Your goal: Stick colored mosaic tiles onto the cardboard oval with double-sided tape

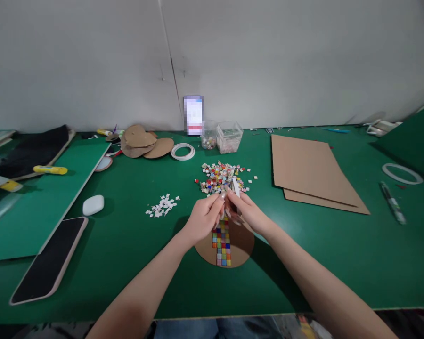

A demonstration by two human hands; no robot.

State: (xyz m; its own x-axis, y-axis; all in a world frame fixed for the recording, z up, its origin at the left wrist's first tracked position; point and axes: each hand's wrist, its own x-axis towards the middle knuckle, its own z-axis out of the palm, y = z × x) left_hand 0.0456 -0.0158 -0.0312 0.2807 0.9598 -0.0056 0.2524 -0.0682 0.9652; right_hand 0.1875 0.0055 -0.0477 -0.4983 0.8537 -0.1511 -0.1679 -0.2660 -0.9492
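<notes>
My left hand (204,215) and my right hand (250,213) meet, fingertips pinched together, over the far part of a round cardboard disc (243,247). A narrow white strip (236,187) sticks up from the fingers of my right hand. Whatever is between my left fingertips is hidden by the fingers. Rows of small coloured mosaic tiles (222,242) run down the middle of the disc, their far end under my hands. Just beyond my fingers lies a loose heap of mixed mosaic tiles (219,176). Small white scraps (162,205) are scattered to the left.
Behind the heap stand a clear tile box (229,137), a clear cup (208,136) and a propped phone (193,115). Cardboard sheets (307,165) lie right. Left are a tape roll (183,152), cardboard discs (137,141), a white case (93,205) and a dark phone (51,259).
</notes>
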